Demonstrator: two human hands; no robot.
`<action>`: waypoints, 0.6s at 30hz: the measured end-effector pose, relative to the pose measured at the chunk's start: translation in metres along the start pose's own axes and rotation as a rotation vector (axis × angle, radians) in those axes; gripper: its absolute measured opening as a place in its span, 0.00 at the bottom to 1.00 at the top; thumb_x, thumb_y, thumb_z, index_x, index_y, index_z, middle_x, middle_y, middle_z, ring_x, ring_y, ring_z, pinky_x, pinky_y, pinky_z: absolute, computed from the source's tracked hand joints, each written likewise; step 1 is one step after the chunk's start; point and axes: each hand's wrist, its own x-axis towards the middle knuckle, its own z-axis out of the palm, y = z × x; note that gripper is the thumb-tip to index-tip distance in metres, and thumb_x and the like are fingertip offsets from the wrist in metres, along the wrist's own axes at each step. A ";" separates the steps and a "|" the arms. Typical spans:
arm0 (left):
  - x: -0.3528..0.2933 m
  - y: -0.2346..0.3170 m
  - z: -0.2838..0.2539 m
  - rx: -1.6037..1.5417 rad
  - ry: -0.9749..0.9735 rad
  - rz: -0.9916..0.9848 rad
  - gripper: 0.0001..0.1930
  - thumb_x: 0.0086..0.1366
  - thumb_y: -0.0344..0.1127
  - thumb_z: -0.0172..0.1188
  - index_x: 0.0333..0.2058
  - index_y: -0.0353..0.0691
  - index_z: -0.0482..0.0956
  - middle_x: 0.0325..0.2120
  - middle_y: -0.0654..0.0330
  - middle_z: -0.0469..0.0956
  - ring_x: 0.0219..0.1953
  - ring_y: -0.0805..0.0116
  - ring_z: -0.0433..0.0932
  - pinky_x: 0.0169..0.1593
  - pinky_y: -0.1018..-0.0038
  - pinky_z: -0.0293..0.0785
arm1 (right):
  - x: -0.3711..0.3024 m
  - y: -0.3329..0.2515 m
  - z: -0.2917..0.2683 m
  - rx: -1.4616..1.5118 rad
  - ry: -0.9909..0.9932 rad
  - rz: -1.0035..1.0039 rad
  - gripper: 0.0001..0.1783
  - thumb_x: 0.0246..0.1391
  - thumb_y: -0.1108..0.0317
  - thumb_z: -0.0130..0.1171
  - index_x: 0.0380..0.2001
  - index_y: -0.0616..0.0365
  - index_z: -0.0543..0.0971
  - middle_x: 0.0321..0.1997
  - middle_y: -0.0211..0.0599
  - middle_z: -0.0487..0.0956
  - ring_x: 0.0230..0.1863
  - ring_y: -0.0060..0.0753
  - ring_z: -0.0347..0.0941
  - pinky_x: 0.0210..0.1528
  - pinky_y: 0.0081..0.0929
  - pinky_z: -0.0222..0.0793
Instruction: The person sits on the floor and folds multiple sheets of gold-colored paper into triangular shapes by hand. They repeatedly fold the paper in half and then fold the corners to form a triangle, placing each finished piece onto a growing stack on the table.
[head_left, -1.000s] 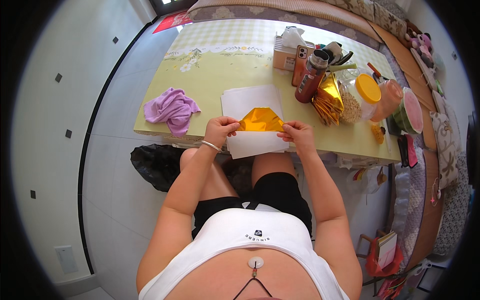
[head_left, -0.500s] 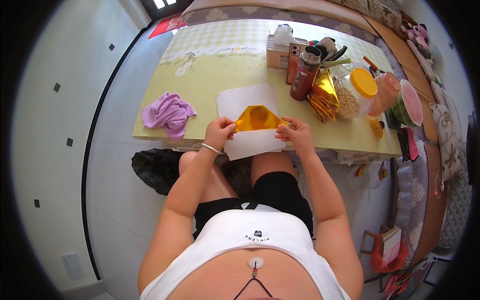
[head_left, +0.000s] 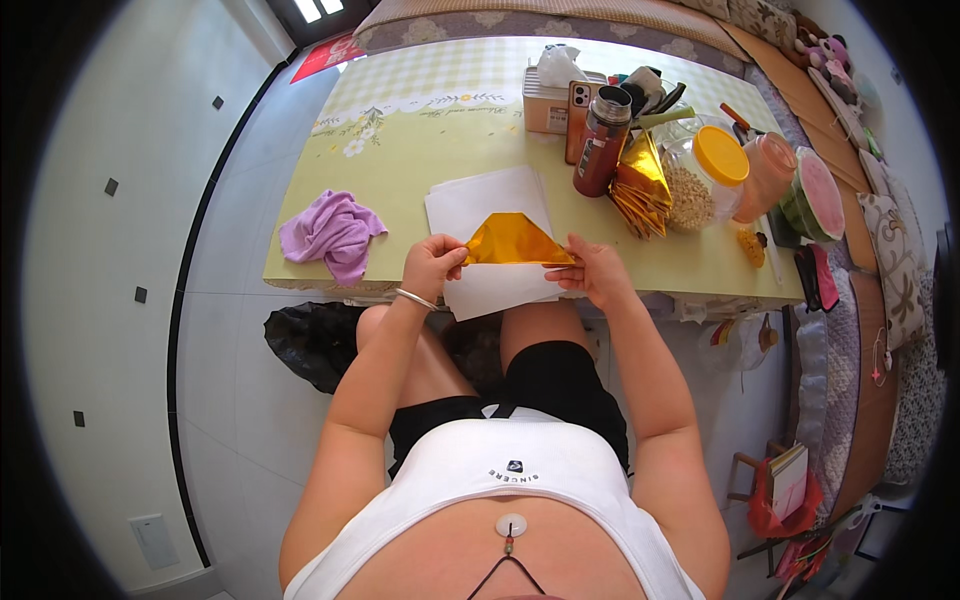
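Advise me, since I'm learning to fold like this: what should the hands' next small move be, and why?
I'd probably slide the right hand inward along the near edge of the gold foil to flatten it: that edge runs fairly straight between the hands, the left hand pinches the left corner, and white paper lies underneath.

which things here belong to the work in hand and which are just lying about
In use:
- gold foil sheet, held by left hand and right hand
- likely white sheets
- likely folded gold pieces

Lying about:
- purple cloth
- dark red flask
- phone
- yellow-lidded jar
- cut watermelon
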 end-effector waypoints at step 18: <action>-0.005 0.004 -0.008 -0.017 0.022 -0.016 0.03 0.65 0.28 0.64 0.32 0.35 0.81 0.22 0.62 0.80 0.19 0.78 0.73 0.24 0.83 0.67 | 0.006 0.012 -0.001 0.127 -0.136 0.015 0.14 0.64 0.64 0.61 0.45 0.66 0.78 0.42 0.44 0.84 0.42 0.38 0.85 0.37 0.23 0.83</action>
